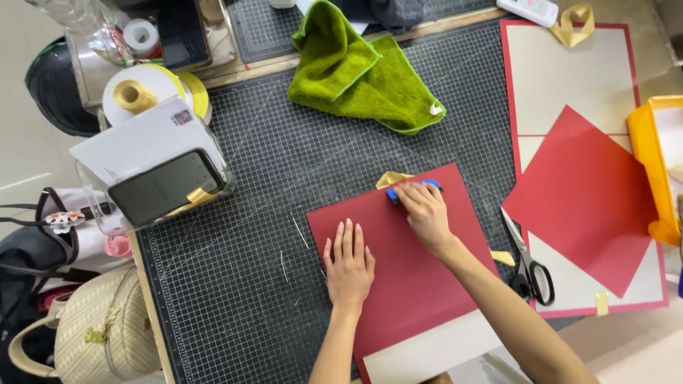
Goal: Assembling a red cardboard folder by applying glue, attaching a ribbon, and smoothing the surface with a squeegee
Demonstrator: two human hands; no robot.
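Note:
A dark red card sheet [413, 284] lies on the gridded black cutting mat [284, 171]. My left hand [348, 267] rests flat on the sheet, fingers together and pointing away from me. Near the sheet's far edge, my right hand [425, 213] presses down on a small blue tool [395, 193]. A bit of gold ribbon [390, 178] pokes out from under that edge, beside the tool.
Black-handled scissors [530, 267] lie just right of the sheet. A second red sheet [580, 199] rests on a white, red-edged board [569, 78]. A green towel [363, 71] lies at the back. A phone [167, 188], ribbon spools [146, 92], bags [92, 331] at left; an orange box [654, 163] at right.

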